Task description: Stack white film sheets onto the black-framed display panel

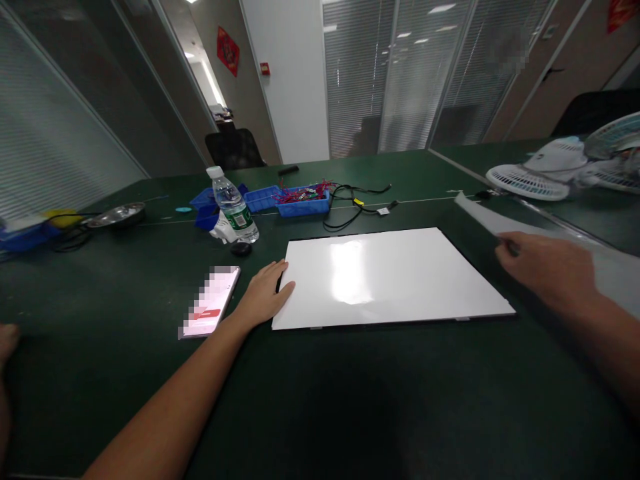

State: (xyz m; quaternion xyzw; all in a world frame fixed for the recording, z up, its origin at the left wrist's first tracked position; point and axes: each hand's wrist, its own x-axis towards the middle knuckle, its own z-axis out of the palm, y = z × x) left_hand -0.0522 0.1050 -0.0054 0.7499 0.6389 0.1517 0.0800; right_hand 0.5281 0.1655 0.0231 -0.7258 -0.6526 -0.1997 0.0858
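A glossy white rectangular panel [400, 277] with thin dark edges lies flat on the dark green table [320, 400]. My left hand [263, 293] rests at its left edge, fingers apart, the thumb over the white surface. To the right of the panel, my right hand [547, 267] is closed on the edge of a thin whitish translucent sheet [615, 273]. That sheet extends behind the hand toward the far table and off to the right side of the view.
A phone [213, 303] lies left of my left hand. Beyond are a water bottle [237, 207], a black mouse [241, 249], blue trays [303, 205] with red wires, and black cables [345, 207]. White fans [560, 167] stand back right; another person's hand [7, 340] shows far left.
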